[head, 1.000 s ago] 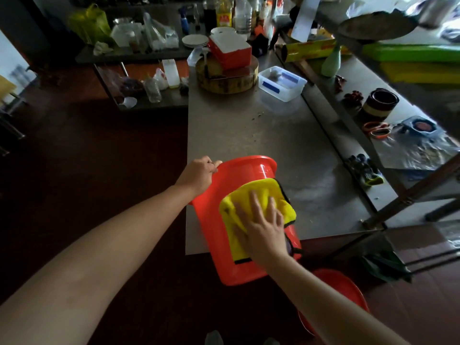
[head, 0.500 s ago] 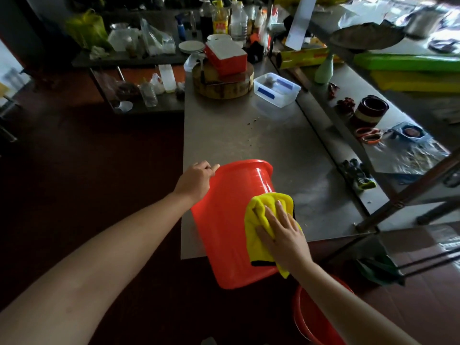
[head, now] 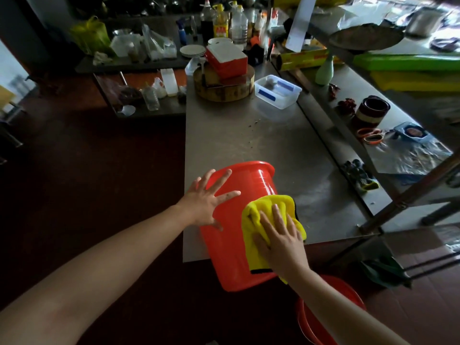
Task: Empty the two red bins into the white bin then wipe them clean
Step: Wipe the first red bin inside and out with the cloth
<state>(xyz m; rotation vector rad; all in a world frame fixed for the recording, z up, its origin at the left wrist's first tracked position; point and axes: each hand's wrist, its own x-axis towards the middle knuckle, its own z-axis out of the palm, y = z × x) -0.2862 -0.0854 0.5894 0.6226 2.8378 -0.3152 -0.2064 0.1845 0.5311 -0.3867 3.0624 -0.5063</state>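
Hands: the left (head: 207, 202) has let go of the rim and now lies open, fingers spread, on the bin (head: 239, 220) tipped on the desk (head: 249, 135) edge; the right (head: 278, 235) presses the cloth (head: 258, 215) flat, likely before turning it.

I see the red plastic bin (head: 239, 225) lying tipped on the near edge of the grey steel table (head: 249, 135), its base overhanging toward me. My left hand (head: 206, 200) lies flat on its left side; my right hand (head: 278, 235) presses the yellow microfibre cloth (head: 271, 207) onto its right side. A second red plastic bin (head: 331, 314) sits lower, near right. A round wooden chopping block (head: 224, 88) stands at the far end, a clear plastic container (head: 277, 90) to its right.
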